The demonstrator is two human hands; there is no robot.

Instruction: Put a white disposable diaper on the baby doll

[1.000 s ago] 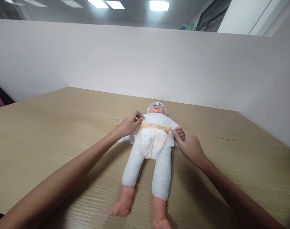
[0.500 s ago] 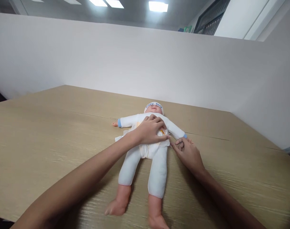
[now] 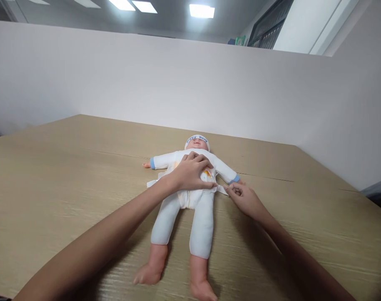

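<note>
A baby doll (image 3: 201, 234) in white clothing with blue cuffs lies on its back, feet toward me. Round its waist is a white diaper (image 3: 189, 200) with an orange print on the front. My left hand (image 3: 193, 171) lies over the diaper's front, thumb and fingers apart, and hides much of it. Beside the doll's hip, my right hand (image 3: 243, 197) is closed, its fingertips pinching the end of a white diaper tab (image 3: 221, 190) pulled out sideways. At the opposite hip another white tab (image 3: 152, 183) sticks out loose.
The doll lies on a wooden table (image 3: 67, 200) with a thin seam across it. A pale partition (image 3: 177, 83) stands along the back and right side. Dark material (image 3: 380, 194) shows at the table's right edge.
My right hand has drawn the diaper tab outward, so it now stretches between hip and fingers. My left hand stays on the diaper, its thumb a little lower. The view has shifted slightly.
</note>
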